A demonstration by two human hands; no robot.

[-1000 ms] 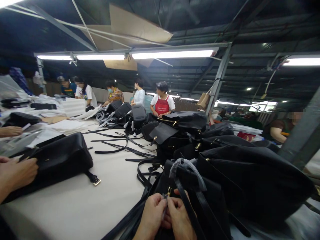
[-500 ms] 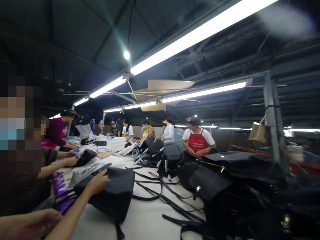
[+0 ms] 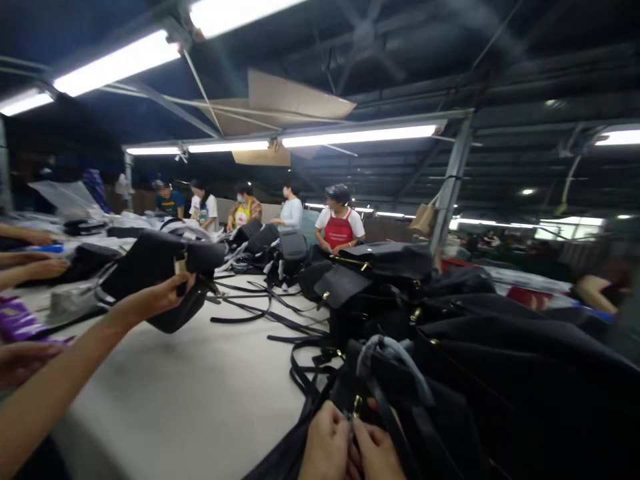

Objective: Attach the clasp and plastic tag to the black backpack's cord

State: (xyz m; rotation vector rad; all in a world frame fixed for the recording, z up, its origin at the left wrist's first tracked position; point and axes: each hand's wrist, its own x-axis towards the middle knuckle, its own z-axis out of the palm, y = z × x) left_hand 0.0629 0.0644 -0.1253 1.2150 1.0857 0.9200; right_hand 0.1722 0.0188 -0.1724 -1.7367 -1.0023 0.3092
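At the bottom of the head view, my left hand [image 3: 327, 437] and my right hand [image 3: 374, 448] are close together, fingers pinched on the front of a black bag [image 3: 443, 417]. A small gold-coloured metal fitting [image 3: 357, 405] shows just above my fingertips. The exact part between my fingers is hidden. The bag's handle [image 3: 397, 360] is wrapped in greyish plastic, and a black strap hangs down beside my right hand.
Black bags [image 3: 380, 260] with gold fittings are heaped to the right. Loose black straps [image 3: 250, 300] lie across the white table [image 3: 200, 393]. From the left, a co-worker's arm [image 3: 135, 303] holds another black bag [image 3: 145, 267] over it. Several people stand at the far side.
My view has swung right and down, bringing both my hands and the black bag into sight. The co-worker's bag has been raised and tilted.
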